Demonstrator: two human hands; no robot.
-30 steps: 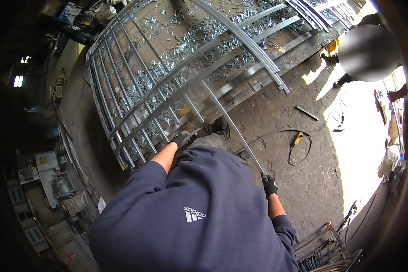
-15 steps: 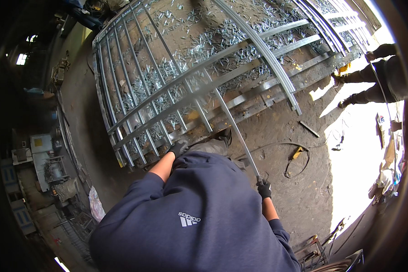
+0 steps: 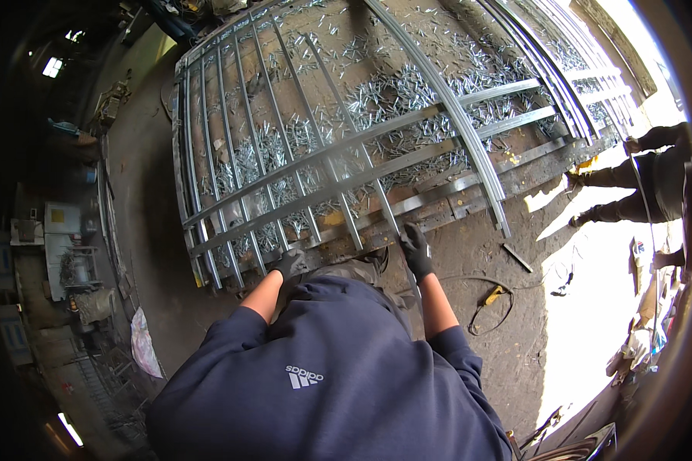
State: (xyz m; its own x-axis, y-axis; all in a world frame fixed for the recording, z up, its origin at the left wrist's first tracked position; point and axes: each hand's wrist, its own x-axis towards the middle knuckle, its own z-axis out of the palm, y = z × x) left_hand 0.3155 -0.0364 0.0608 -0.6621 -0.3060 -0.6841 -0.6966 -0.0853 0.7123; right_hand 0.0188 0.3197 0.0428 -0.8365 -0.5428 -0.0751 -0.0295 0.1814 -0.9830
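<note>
My right hand (image 3: 416, 251), in a dark glove, is closed around a long thin metal bar (image 3: 382, 196) near the table's front edge. The bar runs forward past the two long cross rails (image 3: 309, 194), and its near end reaches back beside my forearm. At the front edge, left of my knees, my gloved left hand (image 3: 291, 265) sits by the ends of the parallel bars (image 3: 247, 219); its fingers are partly hidden. Several of these bars lie side by side across the left part of the work table (image 3: 469, 201).
Small metal offcuts (image 3: 396, 96) litter the table. A stack of long profiles (image 3: 457, 115) overhangs its front edge. On the floor at right lie a yellow-handled tool with a cable (image 3: 494, 295) and a short bar (image 3: 517, 258). Another person (image 3: 646, 180) stands at far right.
The bar in my right hand has slid forward, farther across the table. That hand has moved forward and left to the table's edge. My left hand has shifted slightly left and down.
</note>
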